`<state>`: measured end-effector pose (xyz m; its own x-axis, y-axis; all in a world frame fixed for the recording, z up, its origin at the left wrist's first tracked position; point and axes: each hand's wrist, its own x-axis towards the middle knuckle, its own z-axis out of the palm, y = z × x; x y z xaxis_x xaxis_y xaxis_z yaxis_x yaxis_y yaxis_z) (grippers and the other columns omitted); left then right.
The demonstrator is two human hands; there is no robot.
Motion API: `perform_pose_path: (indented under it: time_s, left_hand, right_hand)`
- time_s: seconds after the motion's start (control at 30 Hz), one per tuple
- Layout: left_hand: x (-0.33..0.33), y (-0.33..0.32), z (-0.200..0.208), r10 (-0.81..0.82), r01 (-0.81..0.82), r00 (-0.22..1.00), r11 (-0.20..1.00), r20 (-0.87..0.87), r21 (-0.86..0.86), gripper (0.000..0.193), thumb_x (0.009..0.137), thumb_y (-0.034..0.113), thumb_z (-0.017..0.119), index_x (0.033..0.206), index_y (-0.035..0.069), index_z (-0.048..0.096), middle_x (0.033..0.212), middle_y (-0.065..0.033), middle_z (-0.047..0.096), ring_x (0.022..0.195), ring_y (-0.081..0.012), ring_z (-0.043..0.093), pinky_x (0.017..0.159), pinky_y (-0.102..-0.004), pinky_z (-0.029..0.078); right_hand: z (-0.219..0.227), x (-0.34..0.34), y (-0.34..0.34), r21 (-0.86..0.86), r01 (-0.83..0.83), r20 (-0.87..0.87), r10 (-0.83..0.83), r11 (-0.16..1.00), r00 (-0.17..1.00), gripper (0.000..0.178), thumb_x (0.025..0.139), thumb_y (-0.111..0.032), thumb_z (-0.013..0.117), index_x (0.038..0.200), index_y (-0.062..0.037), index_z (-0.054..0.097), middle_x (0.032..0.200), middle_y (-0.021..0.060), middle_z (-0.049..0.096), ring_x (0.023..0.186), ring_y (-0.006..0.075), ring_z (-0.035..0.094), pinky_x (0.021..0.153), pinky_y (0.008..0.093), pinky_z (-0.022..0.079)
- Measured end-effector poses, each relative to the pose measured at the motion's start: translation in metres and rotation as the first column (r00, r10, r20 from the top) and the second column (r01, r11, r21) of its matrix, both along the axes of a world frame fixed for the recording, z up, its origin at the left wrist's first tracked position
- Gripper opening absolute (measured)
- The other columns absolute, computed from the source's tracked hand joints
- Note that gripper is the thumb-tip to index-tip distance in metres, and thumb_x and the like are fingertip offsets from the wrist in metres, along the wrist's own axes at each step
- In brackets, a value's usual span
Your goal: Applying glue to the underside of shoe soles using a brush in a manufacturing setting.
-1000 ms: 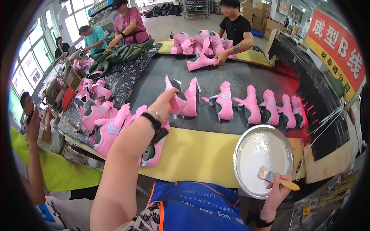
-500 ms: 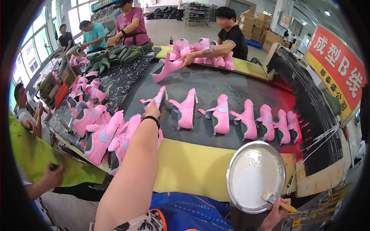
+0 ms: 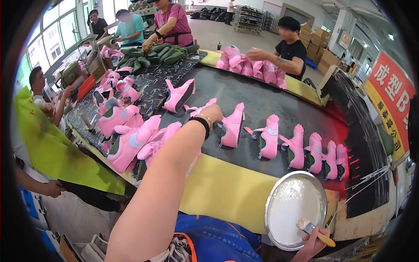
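My left hand [image 3: 212, 113] reaches over the dark belt, its fingers closed and mostly hidden around a pink shoe upper [image 3: 201, 106]. To its right a pink shoe [image 3: 233, 125] with a pale blue stripe leads a row of several more. Below right, my right hand [image 3: 315, 241] is closed on a paintbrush [image 3: 324, 238] with a yellow handle. Its bristles touch the white liquid in a round metal pan [image 3: 267, 205]. That hand is at the pan's lower rim; whether it also grips the pan I cannot tell.
Pink shoes [image 3: 131, 144] crowd the side table at left, with dark green shoe lasts [image 3: 159, 54] beyond. A tilted pink shoe [image 3: 180, 95] lies on the belt [image 3: 253, 94]. Across it, a person in black [image 3: 290, 52] stands by bunched pink shoes [image 3: 251, 65]. Yellow padding [image 3: 227, 187] edges the belt.
The view has shifted, so the scene sits further right. The person across has let go of a pink shoe, which now rests on the belt. My right hand still holds the brush.
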<state>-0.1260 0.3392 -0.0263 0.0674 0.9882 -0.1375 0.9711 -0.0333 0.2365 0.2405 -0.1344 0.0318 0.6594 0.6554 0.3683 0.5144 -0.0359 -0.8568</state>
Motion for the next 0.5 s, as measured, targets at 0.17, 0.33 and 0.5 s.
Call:
perform_pose_path:
  time_s: [0.17,0.33,0.5]
  left_hand:
    - [-0.072,0.039,0.023,0.013,-0.013,0.999,1.0,-0.046,0.005,0.036,0.078,0.026,0.072,0.106,0.004,0.077,0.115,-0.0219,0.071,0.108,-0.0367,0.07,0.09,-0.0424,0.056]
    - [-0.177,0.056,0.006,0.142,-0.144,0.978,0.99,0.151,-0.001,0.046,0.075,0.032,0.076,0.104,-0.004,0.074,0.106,-0.0238,0.073,0.095,-0.0368,0.072,0.08,-0.0435,0.058]
    - [-0.212,0.069,-0.038,0.33,-0.331,0.943,0.941,-0.03,-0.062,0.051,0.073,0.037,0.081,0.108,0.002,0.075,0.115,-0.0223,0.071,0.107,-0.0364,0.07,0.09,-0.0426,0.057]
  right_hand:
    - [-0.002,0.001,-0.004,0.029,0.045,0.055,-0.047,0.999,0.997,0.015,0.098,-0.008,0.063,0.093,0.0036,0.055,0.074,0.0077,0.059,0.061,0.0142,0.053,0.055,0.0271,0.043]
    - [0.0,0.01,-0.016,0.004,0.094,0.083,-0.094,0.996,0.992,0.017,0.095,-0.009,0.066,0.091,0.0033,0.056,0.073,0.0088,0.06,0.061,0.0146,0.053,0.056,0.0286,0.043]
    - [0.007,0.015,-0.016,-0.053,0.066,0.258,-0.05,0.996,0.965,0.025,0.099,-0.018,0.066,0.091,0.0029,0.055,0.069,0.0055,0.056,0.059,0.0124,0.05,0.055,0.0275,0.043]
